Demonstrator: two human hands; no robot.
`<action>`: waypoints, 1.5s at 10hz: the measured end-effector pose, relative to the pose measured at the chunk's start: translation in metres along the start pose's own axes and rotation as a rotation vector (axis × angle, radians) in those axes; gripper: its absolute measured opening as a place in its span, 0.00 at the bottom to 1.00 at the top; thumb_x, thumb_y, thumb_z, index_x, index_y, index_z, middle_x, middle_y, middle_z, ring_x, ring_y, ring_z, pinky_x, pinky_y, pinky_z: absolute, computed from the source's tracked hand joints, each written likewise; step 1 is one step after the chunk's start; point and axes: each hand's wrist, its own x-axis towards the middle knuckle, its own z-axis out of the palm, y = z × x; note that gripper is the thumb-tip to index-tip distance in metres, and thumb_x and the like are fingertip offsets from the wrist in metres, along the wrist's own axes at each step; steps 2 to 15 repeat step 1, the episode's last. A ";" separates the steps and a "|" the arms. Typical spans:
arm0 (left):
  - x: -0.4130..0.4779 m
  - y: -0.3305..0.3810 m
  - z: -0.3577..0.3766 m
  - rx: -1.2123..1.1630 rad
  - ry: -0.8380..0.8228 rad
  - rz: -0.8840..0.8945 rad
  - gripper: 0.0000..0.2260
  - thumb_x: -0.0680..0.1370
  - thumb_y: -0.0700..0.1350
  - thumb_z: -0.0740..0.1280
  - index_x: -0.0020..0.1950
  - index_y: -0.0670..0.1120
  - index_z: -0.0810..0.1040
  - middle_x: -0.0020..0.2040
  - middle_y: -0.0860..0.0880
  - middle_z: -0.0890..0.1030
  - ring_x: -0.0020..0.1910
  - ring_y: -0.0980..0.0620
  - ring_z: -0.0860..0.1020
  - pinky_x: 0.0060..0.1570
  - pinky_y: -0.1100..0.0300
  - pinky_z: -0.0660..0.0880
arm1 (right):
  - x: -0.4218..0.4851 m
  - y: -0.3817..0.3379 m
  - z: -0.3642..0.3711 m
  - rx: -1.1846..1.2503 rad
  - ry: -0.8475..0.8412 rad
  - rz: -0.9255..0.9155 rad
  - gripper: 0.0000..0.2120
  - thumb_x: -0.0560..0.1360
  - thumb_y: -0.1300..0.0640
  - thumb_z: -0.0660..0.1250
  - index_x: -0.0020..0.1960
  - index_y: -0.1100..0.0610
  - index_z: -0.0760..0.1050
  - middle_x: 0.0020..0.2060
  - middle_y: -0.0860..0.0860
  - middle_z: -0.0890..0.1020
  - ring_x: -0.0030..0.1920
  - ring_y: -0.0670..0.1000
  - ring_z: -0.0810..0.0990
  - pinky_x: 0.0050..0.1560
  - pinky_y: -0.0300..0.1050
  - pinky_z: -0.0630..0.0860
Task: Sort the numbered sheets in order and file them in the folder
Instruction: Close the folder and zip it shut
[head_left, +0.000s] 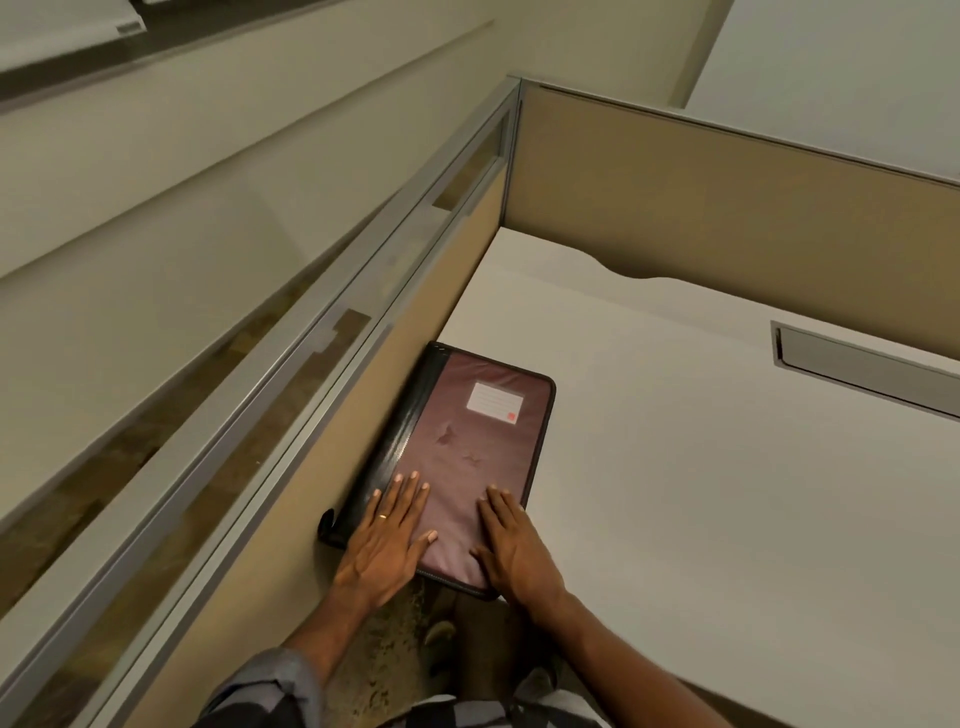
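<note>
At the near left of the desk (675, 493): folder (467, 452), shut, lying flat, long side along the left partition (415, 332).
Folder cover: dull maroon, black spine on the left, dark zip edge all round.
Folder near end: slightly over the near edge of the desk.
Label (494, 402): white, small red mark in one corner, on the far part of the cover.
Strap (327, 527): black loop at the near left corner of the folder, against the partition.
Left hand (387, 540): palm down on the near left of the cover, fingers straight and a little spread, thumb out to the right, gripping nothing.
Ring (382, 516): on one finger of the left hand.
Right hand (514, 545): palm down on the near right corner of the cover, fingers straight and close together, gripping nothing.
Gap between hands: bare cover, hands apart.
Slot (862, 371): grey, set into the desk far to the right, well apart from the folder.
Floor (384, 649): speckled, seen below the near edge between the forearms.
</note>
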 end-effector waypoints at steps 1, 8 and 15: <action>-0.001 0.002 -0.001 -0.012 0.081 -0.009 0.35 0.83 0.66 0.38 0.82 0.45 0.54 0.82 0.43 0.58 0.80 0.43 0.57 0.76 0.48 0.48 | -0.004 0.002 -0.005 0.042 -0.024 0.028 0.40 0.81 0.31 0.42 0.82 0.58 0.53 0.81 0.55 0.54 0.82 0.57 0.54 0.79 0.49 0.45; -0.001 0.002 -0.001 -0.012 0.081 -0.009 0.35 0.83 0.66 0.38 0.82 0.45 0.54 0.82 0.43 0.58 0.80 0.43 0.57 0.76 0.48 0.48 | -0.004 0.002 -0.005 0.042 -0.024 0.028 0.40 0.81 0.31 0.42 0.82 0.58 0.53 0.81 0.55 0.54 0.82 0.57 0.54 0.79 0.49 0.45; -0.001 0.002 -0.001 -0.012 0.081 -0.009 0.35 0.83 0.66 0.38 0.82 0.45 0.54 0.82 0.43 0.58 0.80 0.43 0.57 0.76 0.48 0.48 | -0.004 0.002 -0.005 0.042 -0.024 0.028 0.40 0.81 0.31 0.42 0.82 0.58 0.53 0.81 0.55 0.54 0.82 0.57 0.54 0.79 0.49 0.45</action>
